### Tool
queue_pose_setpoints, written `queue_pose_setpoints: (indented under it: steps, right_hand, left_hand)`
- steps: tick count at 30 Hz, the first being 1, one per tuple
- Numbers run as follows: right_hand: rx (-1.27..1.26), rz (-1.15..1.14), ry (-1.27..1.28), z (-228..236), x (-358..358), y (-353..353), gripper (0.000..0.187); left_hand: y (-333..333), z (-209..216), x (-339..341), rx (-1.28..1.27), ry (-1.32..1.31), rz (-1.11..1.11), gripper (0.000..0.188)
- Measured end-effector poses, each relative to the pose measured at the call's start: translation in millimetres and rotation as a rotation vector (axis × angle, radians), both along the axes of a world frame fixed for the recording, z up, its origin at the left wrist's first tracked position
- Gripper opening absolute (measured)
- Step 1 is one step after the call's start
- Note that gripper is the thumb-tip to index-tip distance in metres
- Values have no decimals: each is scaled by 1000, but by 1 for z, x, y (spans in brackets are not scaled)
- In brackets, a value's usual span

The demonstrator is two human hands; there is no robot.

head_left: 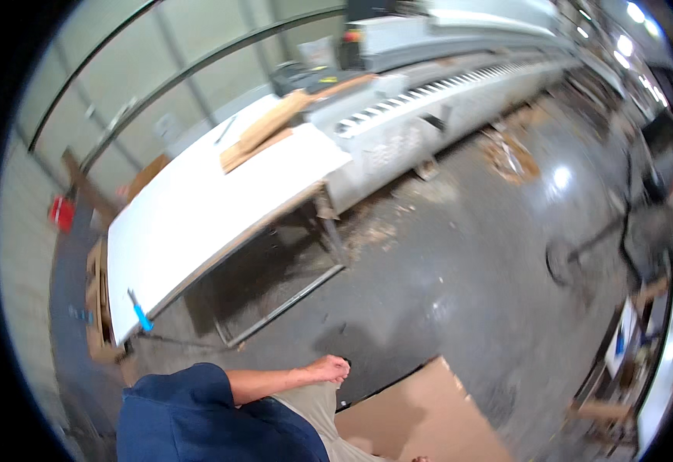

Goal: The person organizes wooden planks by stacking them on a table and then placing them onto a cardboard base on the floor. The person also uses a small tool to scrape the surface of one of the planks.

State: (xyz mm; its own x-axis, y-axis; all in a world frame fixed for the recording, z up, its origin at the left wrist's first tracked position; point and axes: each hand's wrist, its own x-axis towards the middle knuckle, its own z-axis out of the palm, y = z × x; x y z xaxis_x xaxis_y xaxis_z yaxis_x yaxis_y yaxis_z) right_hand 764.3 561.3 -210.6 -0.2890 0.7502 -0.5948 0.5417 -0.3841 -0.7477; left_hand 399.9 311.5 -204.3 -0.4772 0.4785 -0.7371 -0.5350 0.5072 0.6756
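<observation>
My left hand [330, 370] is closed in a fist in front of my beige trousers, at the end of a bare forearm. A small dark bit shows at its knuckles; what it holds, if anything, I cannot make out. Just beyond it and to the right is a flat brown cardboard sheet [436, 412], with a dark strip along its far left edge. At the bottom rim a sliver of skin, likely my right hand [421, 459], shows against the sheet. Its fingers are mostly cut off.
A white-topped table [190, 223] stands at left, bearing a blue-handled tool [140, 314] and brown boards [271, 127]. A long grey machine [398, 146] with a roller track extends behind it. Scraps [510, 154] litter the grey floor. Shelving [614, 369] and a round-based stand [563, 260] are at right.
</observation>
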Motion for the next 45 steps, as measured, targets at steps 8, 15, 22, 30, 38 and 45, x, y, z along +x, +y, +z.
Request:
queue_pose_setpoints:
  steps: [8, 15, 22, 30, 38, 45]
  right_hand:
    - [-224, 329, 249, 36, -316, -2, 26]
    - [-181, 815, 302, 79, -463, -64, 29]
    - [-163, 914, 338, 76, -536, -71, 30]
    - [-32, 893, 617, 117, -714, -96, 29]
    - [-144, 1119, 605, 174, -850, -151, 31]
    - [-535, 902, 737, 161, -949, -200, 38]
  left_hand:
    - [-117, 90, -100, 151, 491, 641, 26]
    - [-205, 146, -209, -152, 761, 809, 25]
    - [-243, 155, -312, -456, 1103, 822, 27]
    - [-182, 180, -504, -52, 910, 900, 31]
    - [-134, 182, -644, 510, 234, 1124, 23]
    - [-175, 179, -571, 364, 303, 1173, 20]
